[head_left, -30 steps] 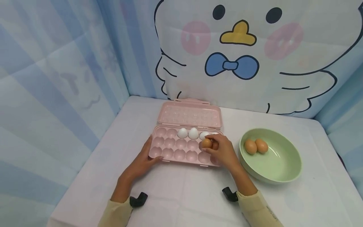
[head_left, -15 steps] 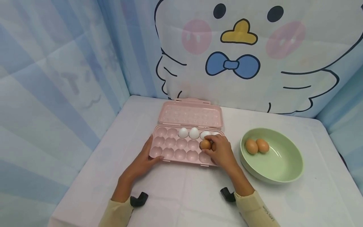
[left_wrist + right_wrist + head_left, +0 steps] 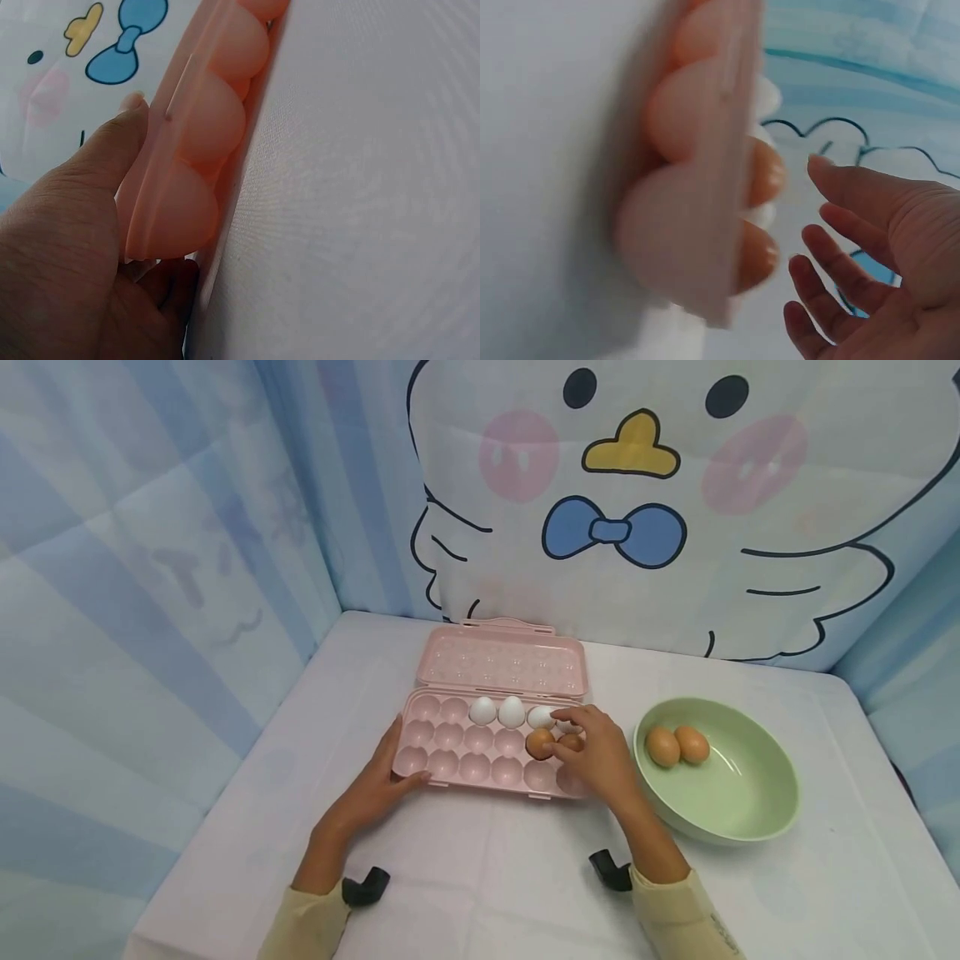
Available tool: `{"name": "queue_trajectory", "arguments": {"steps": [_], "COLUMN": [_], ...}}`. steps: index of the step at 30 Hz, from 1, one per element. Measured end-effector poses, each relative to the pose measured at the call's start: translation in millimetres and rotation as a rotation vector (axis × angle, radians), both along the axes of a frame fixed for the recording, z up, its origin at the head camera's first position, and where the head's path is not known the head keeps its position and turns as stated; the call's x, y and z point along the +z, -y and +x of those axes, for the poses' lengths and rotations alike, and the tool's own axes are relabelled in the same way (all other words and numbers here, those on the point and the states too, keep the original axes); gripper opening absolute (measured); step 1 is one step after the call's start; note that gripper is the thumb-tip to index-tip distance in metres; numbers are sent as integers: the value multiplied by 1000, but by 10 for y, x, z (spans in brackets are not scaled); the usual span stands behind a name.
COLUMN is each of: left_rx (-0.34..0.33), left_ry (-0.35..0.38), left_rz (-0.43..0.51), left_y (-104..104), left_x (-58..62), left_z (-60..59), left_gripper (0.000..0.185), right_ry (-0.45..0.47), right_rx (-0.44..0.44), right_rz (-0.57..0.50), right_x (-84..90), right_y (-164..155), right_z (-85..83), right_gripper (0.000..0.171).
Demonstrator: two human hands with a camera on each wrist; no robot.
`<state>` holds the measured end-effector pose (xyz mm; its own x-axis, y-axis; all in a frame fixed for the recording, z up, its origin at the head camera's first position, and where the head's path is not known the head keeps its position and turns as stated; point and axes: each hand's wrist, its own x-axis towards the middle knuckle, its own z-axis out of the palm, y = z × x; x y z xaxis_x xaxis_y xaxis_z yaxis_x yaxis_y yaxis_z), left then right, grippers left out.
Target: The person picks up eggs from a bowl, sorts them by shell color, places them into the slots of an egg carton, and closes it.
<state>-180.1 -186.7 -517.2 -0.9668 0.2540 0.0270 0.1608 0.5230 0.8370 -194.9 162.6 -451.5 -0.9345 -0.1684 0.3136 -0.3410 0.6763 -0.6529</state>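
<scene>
A pink egg tray (image 3: 491, 787) lies with its lid folded back in the head view. My left hand (image 3: 373, 787) grips its front left corner, thumb at the front edge and fingers along the side; the left wrist view shows the thumb against the rim. Two brown eggs sit in the middle row: one brown egg (image 3: 539, 744) and, right of it, another brown egg (image 3: 572, 742) partly behind my fingers. Several white eggs (image 3: 512, 712) fill back-row cups. My right hand (image 3: 603, 756) hovers over the tray's right end, fingers spread and apart from the eggs in the right wrist view.
A green bowl (image 3: 727, 806) stands right of the tray, holding two brown eggs (image 3: 663, 747) at its left side. The hinged lid (image 3: 502, 664) lies behind the tray. White cloth (image 3: 480, 868) covers the table, and a printed curtain (image 3: 360, 485) hangs behind it.
My right hand has lowered the brown egg into a middle-row cup and let go, then drawn slightly back to the right. The left hand stays on the tray corner.
</scene>
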Motion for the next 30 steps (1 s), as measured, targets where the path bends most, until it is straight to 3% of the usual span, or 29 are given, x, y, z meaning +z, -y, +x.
{"name": "queue_trajectory", "arguments": {"steps": [6, 12, 19, 30], "left_rx": [-4, 4, -5, -13], "left_ry": [0, 5, -13, -5], "left_rz": [6, 4, -2, 32], "left_y": [3, -6, -2, -3], "left_x": [16, 17, 27, 11], "left_z": [-5, -6, 3, 3], "left_gripper": [108, 108, 107, 106], "right_ry": [73, 150, 315, 397], "right_rx": [-75, -201, -233, -206], "right_rz": [10, 78, 98, 171], "right_x": [335, 491, 428, 206], "right_y": [-214, -548, -1028, -1281], "right_z": [113, 167, 243, 191], "right_gripper": [37, 36, 48, 55]}}
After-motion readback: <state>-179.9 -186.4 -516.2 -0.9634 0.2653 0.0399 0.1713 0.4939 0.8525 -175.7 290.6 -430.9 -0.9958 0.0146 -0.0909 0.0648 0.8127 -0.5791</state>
